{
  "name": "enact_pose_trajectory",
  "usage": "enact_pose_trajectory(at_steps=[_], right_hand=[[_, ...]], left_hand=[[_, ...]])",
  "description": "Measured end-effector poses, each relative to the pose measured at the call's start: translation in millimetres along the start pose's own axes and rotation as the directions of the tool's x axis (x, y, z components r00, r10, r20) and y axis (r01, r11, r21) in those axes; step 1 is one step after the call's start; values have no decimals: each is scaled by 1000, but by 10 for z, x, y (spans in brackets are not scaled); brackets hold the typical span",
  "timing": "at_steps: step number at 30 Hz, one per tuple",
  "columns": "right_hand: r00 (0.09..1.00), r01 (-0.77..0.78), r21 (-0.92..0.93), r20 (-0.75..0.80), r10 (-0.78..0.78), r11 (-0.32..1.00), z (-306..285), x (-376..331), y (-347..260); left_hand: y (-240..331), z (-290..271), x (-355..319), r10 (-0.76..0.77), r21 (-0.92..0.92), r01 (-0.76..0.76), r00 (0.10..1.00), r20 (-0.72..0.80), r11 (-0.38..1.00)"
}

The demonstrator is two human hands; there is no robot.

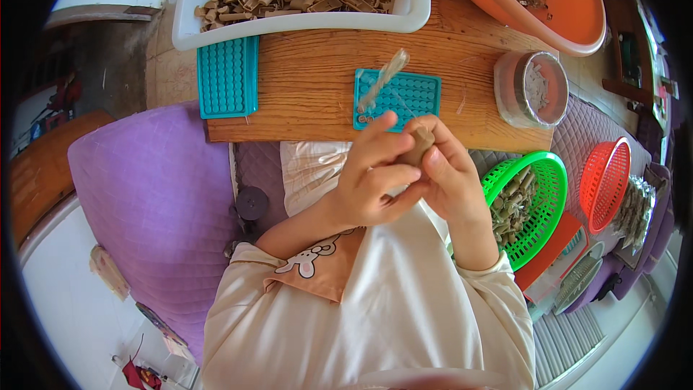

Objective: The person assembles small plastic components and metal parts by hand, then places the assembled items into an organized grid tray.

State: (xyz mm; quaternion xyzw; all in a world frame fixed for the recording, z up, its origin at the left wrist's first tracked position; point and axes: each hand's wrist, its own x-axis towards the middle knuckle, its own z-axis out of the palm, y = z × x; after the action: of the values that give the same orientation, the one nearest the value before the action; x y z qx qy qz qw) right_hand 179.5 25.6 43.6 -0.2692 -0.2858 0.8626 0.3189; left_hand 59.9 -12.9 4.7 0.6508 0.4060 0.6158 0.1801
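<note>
Above my lap, at the table's front edge, both hands are brought together around a small brown piece. It looks like a short, stubby roll; its far side is hidden by fingers. My left hand holds it from the left with curled fingers. My right hand pinches it between thumb and fingers. Just beyond the hands lies a teal tray with rows of round hollows, a few small round bits in its near left corner. A bundle of pale strands lies across the tray's left part.
A white tub of brown curved pieces stands at the back, above stacked teal trays. An orange basin and a clear container with white bits are right. A green basket and red basket sit beside me.
</note>
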Motion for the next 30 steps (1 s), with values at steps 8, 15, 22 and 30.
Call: enact_pose_trajectory(at_steps=[8,15,22,30], right_hand=[[948,318,-392,119,-296,863,75,-16,30],[933,347,-537,113,-342,769,-4,-109,59],[895,184,-423,-300,-329,887,-489,-505,105],[432,-445,-779,-619,-656,442,-1683,-1899,-139]], left_hand=[[112,-192,373,-507,-414,618,785,355,668],[204,103,535,-423,-251,477,873,241,842],[95,358,515,-430,-57,661,548,717,748],[-304,-502,1080,-312,55,690,252,916,721]])
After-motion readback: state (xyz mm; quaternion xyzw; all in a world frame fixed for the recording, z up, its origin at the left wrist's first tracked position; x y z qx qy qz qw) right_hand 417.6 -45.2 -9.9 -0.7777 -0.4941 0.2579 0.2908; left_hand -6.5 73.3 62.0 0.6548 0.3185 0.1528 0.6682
